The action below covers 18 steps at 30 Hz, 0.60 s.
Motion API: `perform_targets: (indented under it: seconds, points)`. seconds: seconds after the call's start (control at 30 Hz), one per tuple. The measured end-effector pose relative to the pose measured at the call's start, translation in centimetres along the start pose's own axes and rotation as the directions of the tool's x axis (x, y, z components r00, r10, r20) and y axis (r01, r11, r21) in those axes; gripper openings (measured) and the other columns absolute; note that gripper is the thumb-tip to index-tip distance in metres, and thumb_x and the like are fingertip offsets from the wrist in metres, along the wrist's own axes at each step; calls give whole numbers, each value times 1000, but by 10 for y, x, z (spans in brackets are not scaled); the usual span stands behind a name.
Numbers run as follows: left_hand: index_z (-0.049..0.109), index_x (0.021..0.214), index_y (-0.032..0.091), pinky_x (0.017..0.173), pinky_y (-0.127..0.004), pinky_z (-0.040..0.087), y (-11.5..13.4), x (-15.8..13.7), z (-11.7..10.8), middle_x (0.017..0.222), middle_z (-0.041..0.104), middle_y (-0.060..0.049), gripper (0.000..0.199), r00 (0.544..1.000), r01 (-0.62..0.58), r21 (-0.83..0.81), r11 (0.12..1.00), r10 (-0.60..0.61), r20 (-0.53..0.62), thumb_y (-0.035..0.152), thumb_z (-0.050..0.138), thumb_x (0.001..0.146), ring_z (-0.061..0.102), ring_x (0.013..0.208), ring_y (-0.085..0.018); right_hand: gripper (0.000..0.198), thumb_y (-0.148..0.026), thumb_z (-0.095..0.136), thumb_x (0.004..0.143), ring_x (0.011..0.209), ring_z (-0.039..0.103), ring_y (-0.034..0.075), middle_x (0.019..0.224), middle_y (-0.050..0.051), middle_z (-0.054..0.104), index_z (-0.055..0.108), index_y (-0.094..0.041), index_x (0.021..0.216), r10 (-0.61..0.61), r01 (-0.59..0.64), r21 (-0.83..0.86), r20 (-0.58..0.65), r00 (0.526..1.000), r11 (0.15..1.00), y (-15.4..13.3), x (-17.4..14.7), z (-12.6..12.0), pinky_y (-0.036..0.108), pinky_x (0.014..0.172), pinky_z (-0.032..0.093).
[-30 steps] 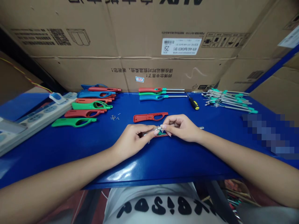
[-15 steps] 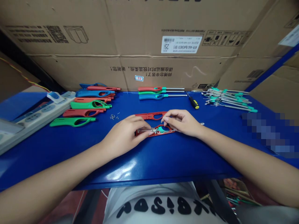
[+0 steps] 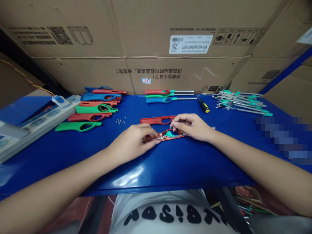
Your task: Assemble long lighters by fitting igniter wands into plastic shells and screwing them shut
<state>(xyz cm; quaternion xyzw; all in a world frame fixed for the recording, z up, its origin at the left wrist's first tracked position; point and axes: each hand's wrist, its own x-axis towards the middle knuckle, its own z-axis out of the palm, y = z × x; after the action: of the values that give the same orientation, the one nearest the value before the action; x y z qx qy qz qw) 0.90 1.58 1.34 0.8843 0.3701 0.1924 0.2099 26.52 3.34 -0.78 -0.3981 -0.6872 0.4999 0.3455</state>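
My left hand (image 3: 136,138) is closed around the left end of a red lighter half shell (image 3: 172,138), thumb in front and fingers behind. In this shell lie a clear tube-like part (image 3: 153,138), a turquoise trigger (image 3: 171,134) and a thin white wire. My right hand (image 3: 193,126) is curled over the shell's right end, thumb and fingertips close together; what they pinch is hidden. A metal tip (image 3: 213,127) shows beyond this hand. Just behind, the other red half shell (image 3: 156,120) lies flat, its right end partly covered by my right hand.
Several coloured shells (image 3: 94,116) lie at left beside a power strip (image 3: 39,122). Small screws (image 3: 120,121) lie nearby. Lighters with metal tubes (image 3: 158,100), a screwdriver (image 3: 204,106) and a pile of turquoise-and-metal inner parts (image 3: 241,102) line the back, before a cardboard wall (image 3: 97,71).
My left hand has drawn slightly away from the rear half shell, so its left end now shows. My right hand stays at the shell's right end. The view has shifted a little.
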Motion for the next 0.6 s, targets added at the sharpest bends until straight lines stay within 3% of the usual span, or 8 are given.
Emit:
perform_targets:
  seconds: [0.17, 0.27, 0.4, 0.6]
  points:
    - [78, 94, 20, 66, -25, 49, -1, 2, 2, 87, 74, -2, 11, 1000, 21, -78, 997, -22, -9, 26, 70, 90, 63, 69, -13, 29, -43, 66, 90, 70, 63, 14, 85, 6, 72, 73, -17, 100, -39, 46, -100, 68, 997, 994, 1, -2, -1, 25, 61, 47]
    - [79, 93, 21, 65, -25, 48, -2, 2, 2, 85, 74, -2, 10, 999, 37, -91, 995, -39, -24, 27, 72, 89, 63, 68, -13, 30, -41, 65, 91, 66, 60, 13, 92, 6, 74, 75, -19, 109, -107, 129, -192, 121, 987, 973, 0, -5, 0, 26, 57, 45]
    - [81, 95, 22, 64, -25, 49, -2, 2, 3, 85, 74, -3, 13, 999, 22, -131, 991, -27, -37, 29, 71, 89, 65, 70, -14, 27, -35, 65, 92, 74, 64, 15, 103, 7, 76, 76, -21, 113, -210, 266, -262, 225, 952, 928, -4, -8, 2, 26, 62, 47]
    - [82, 93, 22, 62, -25, 49, -6, 3, 5, 83, 73, -4, 13, 999, 39, -193, 980, -43, -19, 30, 74, 88, 66, 70, -15, 27, -27, 63, 93, 55, 52, 8, 104, 6, 77, 75, -20, 117, -272, 359, -335, 279, 921, 871, -4, -9, 2, 23, 54, 42]
